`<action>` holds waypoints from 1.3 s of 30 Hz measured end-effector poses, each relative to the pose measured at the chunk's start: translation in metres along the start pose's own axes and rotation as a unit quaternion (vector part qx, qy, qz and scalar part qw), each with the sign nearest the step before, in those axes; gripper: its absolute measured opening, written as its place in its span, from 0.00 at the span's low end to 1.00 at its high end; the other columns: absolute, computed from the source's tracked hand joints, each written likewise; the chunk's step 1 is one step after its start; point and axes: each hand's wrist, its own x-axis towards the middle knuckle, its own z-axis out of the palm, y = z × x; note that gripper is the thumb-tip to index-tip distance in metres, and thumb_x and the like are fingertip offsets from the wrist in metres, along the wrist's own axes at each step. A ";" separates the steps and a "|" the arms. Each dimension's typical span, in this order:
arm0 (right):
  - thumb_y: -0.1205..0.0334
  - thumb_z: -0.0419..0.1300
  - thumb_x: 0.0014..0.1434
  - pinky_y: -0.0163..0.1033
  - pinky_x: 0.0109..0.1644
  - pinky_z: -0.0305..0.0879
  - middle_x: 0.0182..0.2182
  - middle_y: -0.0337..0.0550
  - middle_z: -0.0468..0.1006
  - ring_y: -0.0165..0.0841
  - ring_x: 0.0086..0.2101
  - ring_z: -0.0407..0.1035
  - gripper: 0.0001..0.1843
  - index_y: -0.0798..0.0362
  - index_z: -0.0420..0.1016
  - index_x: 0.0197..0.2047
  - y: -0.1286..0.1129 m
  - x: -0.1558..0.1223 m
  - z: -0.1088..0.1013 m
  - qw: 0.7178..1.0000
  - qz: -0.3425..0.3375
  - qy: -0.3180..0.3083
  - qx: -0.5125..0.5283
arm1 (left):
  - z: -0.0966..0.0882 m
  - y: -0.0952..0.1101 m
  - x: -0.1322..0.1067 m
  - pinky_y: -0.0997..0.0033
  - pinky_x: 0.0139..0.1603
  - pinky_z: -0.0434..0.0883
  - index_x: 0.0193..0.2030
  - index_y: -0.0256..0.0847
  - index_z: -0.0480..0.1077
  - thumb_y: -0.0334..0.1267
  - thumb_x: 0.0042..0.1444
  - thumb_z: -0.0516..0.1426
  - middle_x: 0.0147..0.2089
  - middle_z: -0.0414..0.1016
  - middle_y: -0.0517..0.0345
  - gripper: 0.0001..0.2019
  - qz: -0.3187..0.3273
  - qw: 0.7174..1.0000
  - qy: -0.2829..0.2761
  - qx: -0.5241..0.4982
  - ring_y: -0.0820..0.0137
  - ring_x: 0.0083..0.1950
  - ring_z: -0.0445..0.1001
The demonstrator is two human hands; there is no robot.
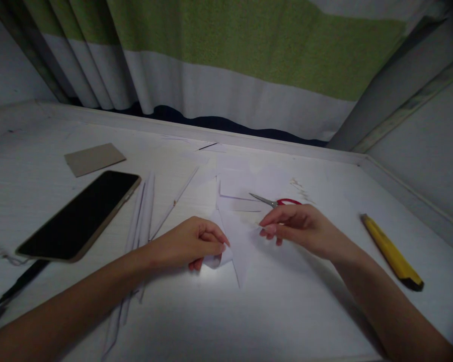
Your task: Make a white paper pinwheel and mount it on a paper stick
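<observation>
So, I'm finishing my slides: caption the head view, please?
Left hand pinching white paper, right hand near red-handled scissors, a dark-screened phone lying off to the left.

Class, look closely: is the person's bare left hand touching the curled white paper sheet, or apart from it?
Touching. The head view shows the bare left hand pinching the curled white paper sheet at its edge.

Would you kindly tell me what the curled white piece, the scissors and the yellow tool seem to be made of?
Curled white piece: probably matte paper, thin and softly bent. Scissors: blades apparently metal, from their silvery sheen; bright red handle likely plastic. Yellow tool: perhaps plastic, judging by colour; finish unclear.
</observation>
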 end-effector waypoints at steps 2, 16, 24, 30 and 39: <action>0.63 0.60 0.49 0.30 0.25 0.65 0.25 0.38 0.74 0.25 0.23 0.67 0.07 0.55 0.74 0.33 -0.001 -0.002 0.019 1.000 -0.004 -0.021 -0.007 | 0.000 -0.001 0.000 0.85 0.11 0.56 0.31 0.36 0.68 0.36 0.48 0.53 0.15 0.62 0.68 0.06 0.006 1.000 -0.002 -0.008 0.82 0.13 0.57; 0.67 0.52 0.56 0.36 0.36 0.66 0.32 0.40 0.76 0.31 0.33 0.70 0.08 0.51 0.71 0.38 0.017 0.002 0.063 0.984 -0.120 0.080 -0.107 | 0.000 0.001 0.002 0.84 0.11 0.59 0.32 0.36 0.67 0.36 0.49 0.53 0.13 0.63 0.69 0.06 0.002 0.999 0.016 -0.029 0.80 0.12 0.60; 0.68 0.51 0.56 0.34 0.35 0.65 0.31 0.40 0.76 0.30 0.32 0.70 0.08 0.53 0.71 0.37 0.018 -0.002 0.068 0.989 -0.118 0.043 -0.084 | -0.002 0.013 -0.015 0.84 0.15 0.58 0.32 0.37 0.71 0.33 0.49 0.53 0.17 0.64 0.67 0.07 0.006 0.998 -0.059 -0.004 0.81 0.16 0.62; 0.68 0.55 0.54 0.34 0.35 0.65 0.29 0.40 0.75 0.29 0.31 0.69 0.05 0.54 0.72 0.34 0.018 0.001 0.068 0.996 -0.072 0.040 0.041 | -0.002 0.016 -0.016 0.83 0.19 0.60 0.31 0.37 0.72 0.32 0.48 0.53 0.18 0.65 0.67 0.07 0.014 0.998 -0.061 0.008 0.80 0.18 0.62; 0.70 0.60 0.47 0.31 0.36 0.67 0.25 0.36 0.77 0.26 0.28 0.72 0.05 0.54 0.73 0.31 0.024 0.006 0.067 0.971 0.015 0.038 0.236 | -0.003 0.008 -0.006 0.83 0.18 0.62 0.32 0.36 0.71 0.29 0.46 0.53 0.16 0.66 0.67 0.07 -0.008 0.998 -0.067 -0.017 0.80 0.18 0.63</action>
